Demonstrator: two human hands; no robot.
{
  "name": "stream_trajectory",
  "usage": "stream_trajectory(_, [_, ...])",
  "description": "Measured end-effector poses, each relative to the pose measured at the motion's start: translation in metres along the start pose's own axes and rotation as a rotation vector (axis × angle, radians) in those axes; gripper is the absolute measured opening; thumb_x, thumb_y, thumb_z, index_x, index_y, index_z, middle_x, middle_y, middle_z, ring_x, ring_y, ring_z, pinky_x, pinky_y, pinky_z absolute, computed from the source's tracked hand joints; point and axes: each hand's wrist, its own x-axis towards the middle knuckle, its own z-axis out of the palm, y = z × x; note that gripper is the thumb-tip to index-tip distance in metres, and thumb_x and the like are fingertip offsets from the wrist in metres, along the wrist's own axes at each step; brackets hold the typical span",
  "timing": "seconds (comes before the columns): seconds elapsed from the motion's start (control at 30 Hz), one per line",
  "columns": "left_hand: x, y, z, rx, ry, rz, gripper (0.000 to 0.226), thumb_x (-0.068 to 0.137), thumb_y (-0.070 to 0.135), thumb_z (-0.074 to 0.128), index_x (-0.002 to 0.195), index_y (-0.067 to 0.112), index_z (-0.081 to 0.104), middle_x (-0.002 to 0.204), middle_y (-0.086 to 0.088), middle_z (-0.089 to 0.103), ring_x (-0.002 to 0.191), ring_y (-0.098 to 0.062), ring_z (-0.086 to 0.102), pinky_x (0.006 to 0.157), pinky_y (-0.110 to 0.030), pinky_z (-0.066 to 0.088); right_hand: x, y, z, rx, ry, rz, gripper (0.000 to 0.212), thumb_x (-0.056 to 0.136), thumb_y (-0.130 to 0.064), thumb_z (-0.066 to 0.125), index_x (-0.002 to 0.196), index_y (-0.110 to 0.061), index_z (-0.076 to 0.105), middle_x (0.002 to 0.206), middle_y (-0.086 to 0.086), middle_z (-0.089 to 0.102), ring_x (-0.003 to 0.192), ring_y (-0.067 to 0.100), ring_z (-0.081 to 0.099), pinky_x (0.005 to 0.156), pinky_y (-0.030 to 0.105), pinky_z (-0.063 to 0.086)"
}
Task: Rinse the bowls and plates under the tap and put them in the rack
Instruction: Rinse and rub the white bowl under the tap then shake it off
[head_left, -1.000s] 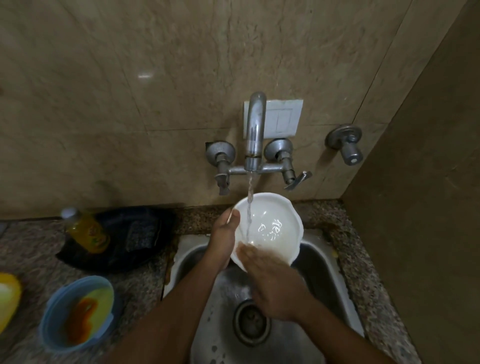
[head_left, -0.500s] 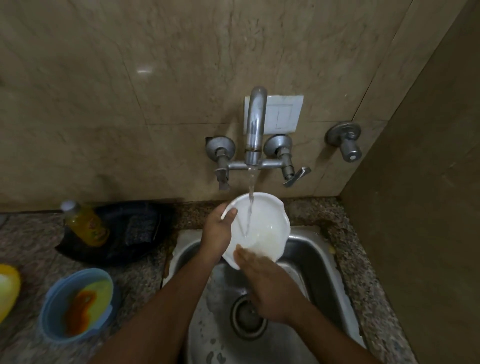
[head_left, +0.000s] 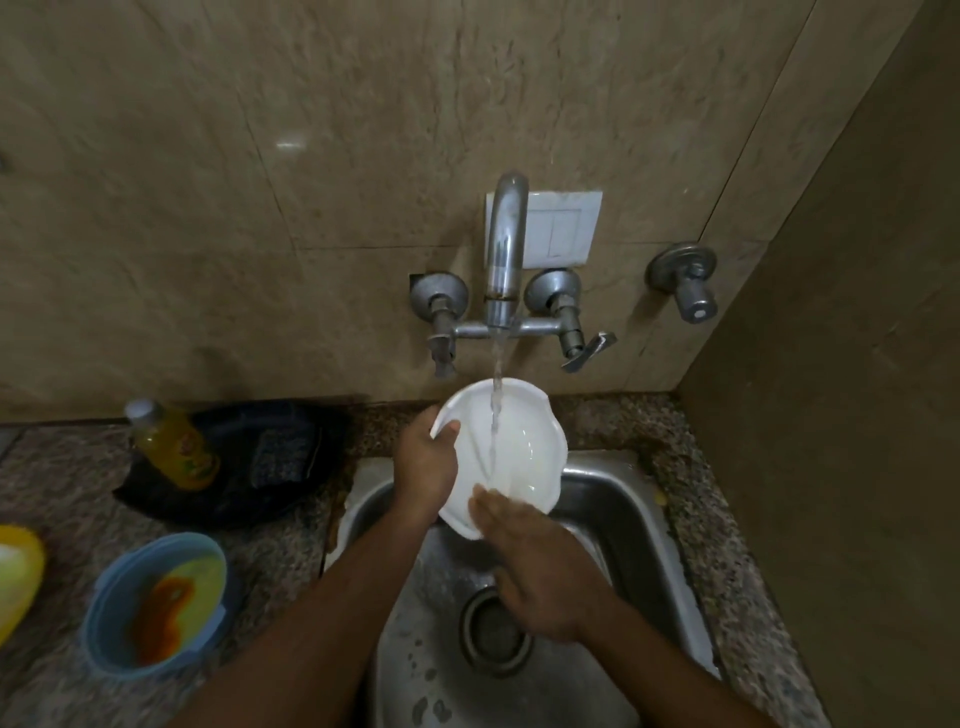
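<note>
A white bowl is held tilted over the steel sink, with water from the tap running into it. My left hand grips the bowl's left rim, thumb over the edge. Fingers of my right hand press flat against the bowl's lower rim from below. A blue bowl smeared with orange and yellow residue sits on the counter at the lower left. Part of a yellow dish shows at the left edge. No rack is in view.
A bottle of yellow liquid stands on the granite counter beside a black bag. The sink drain lies under my right hand. A second valve sticks out of the wall at the right; a side wall closes the right.
The bowl has tipped further to the left under the stream and shifted slightly left. My right hand stays at its lower rim; my left hand keeps its grip.
</note>
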Motion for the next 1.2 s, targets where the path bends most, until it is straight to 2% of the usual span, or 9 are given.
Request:
stream_trajectory(0.1, [-0.007, -0.004, 0.002, 0.064, 0.018, 0.017, 0.026, 0.097, 0.018, 0.055, 0.12, 0.016, 0.067, 0.108, -0.001, 0.068, 0.1, -0.021, 0.061, 0.084, -0.03, 0.045, 0.004, 0.013, -0.006, -0.085, 0.088, 0.131, 0.067, 0.098, -0.048, 0.032, 0.158, -0.02, 0.019, 0.163, 0.001, 0.01, 0.151, 0.017, 0.012, 0.123, 0.04, 0.015])
stream_trajectory(0.3, [-0.008, -0.003, -0.007, 0.073, 0.066, 0.0, 0.028, 0.098, 0.018, 0.054, 0.123, 0.014, 0.065, 0.115, -0.005, 0.068, 0.102, -0.021, 0.06, 0.087, -0.031, 0.046, 0.0, 0.011, -0.001, -0.048, 0.027, 0.081, 0.067, 0.098, -0.047, 0.029, 0.157, -0.017, 0.021, 0.163, 0.0, 0.016, 0.15, 0.015, 0.018, 0.123, 0.04, 0.017])
stream_trajectory(0.43, [-0.01, -0.004, -0.007, 0.098, 0.068, 0.014, 0.027, 0.097, 0.017, 0.054, 0.121, 0.013, 0.066, 0.113, -0.006, 0.069, 0.102, -0.022, 0.061, 0.088, -0.032, 0.048, 0.015, -0.01, 0.002, -0.101, 0.008, 0.131, 0.073, 0.098, -0.051, 0.018, 0.158, -0.012, 0.009, 0.164, 0.009, 0.002, 0.152, 0.023, 0.005, 0.121, 0.035, -0.005])
stream_trajectory(0.57, [-0.009, -0.007, -0.016, 0.108, 0.089, 0.009, 0.03, 0.097, 0.016, 0.054, 0.125, 0.012, 0.064, 0.118, -0.006, 0.067, 0.109, -0.026, 0.061, 0.093, -0.034, 0.048, 0.006, -0.001, 0.001, -0.05, 0.009, 0.117, 0.073, 0.098, -0.057, 0.021, 0.158, -0.016, 0.009, 0.162, -0.003, 0.001, 0.151, 0.015, 0.007, 0.124, 0.038, 0.009])
stream_trajectory(0.67, [-0.013, -0.012, -0.011, 0.14, 0.084, -0.06, 0.031, 0.097, 0.018, 0.056, 0.125, 0.011, 0.064, 0.119, -0.009, 0.067, 0.108, -0.027, 0.061, 0.089, -0.033, 0.047, 0.029, -0.007, -0.004, -0.069, 0.027, 0.223, 0.077, 0.099, -0.059, 0.009, 0.158, -0.01, -0.001, 0.162, 0.005, -0.012, 0.151, 0.017, -0.007, 0.122, 0.035, -0.005])
stream_trajectory(0.8, [-0.012, -0.013, -0.017, 0.123, 0.099, -0.073, 0.028, 0.096, 0.019, 0.057, 0.121, 0.011, 0.065, 0.116, -0.01, 0.068, 0.104, -0.027, 0.062, 0.091, -0.037, 0.05, 0.013, -0.015, 0.0, -0.039, -0.033, 0.069, 0.082, 0.093, -0.065, -0.001, 0.159, -0.016, 0.006, 0.163, 0.0, -0.003, 0.152, 0.017, 0.004, 0.122, 0.035, 0.004])
stream_trajectory(0.93, [-0.008, -0.005, -0.017, 0.187, 0.093, -0.048, 0.03, 0.097, 0.018, 0.054, 0.125, 0.011, 0.063, 0.118, -0.01, 0.067, 0.108, -0.029, 0.061, 0.091, -0.034, 0.048, 0.027, -0.012, -0.004, -0.047, -0.047, 0.205, 0.092, 0.083, -0.066, -0.014, 0.158, -0.016, -0.001, 0.164, 0.002, -0.006, 0.152, 0.019, -0.004, 0.12, 0.031, -0.009])
stream_trajectory(1.1, [-0.006, 0.001, -0.026, 0.22, 0.052, 0.015, 0.028, 0.096, 0.019, 0.056, 0.122, 0.014, 0.066, 0.115, -0.008, 0.069, 0.104, -0.027, 0.062, 0.091, -0.037, 0.05, 0.005, -0.008, 0.002, 0.01, -0.036, 0.051, 0.071, 0.1, -0.059, 0.015, 0.158, -0.018, 0.01, 0.164, -0.001, 0.003, 0.151, 0.015, 0.007, 0.122, 0.042, 0.018])
stream_trajectory(1.2, [-0.009, -0.004, -0.02, 0.279, 0.011, -0.031, 0.031, 0.096, 0.018, 0.056, 0.125, 0.012, 0.064, 0.117, -0.009, 0.068, 0.104, -0.027, 0.062, 0.085, -0.032, 0.047, 0.032, -0.005, -0.004, -0.018, -0.01, 0.24, 0.074, 0.1, -0.059, 0.019, 0.158, -0.019, -0.003, 0.164, 0.001, -0.011, 0.151, 0.015, -0.008, 0.124, 0.039, 0.001])
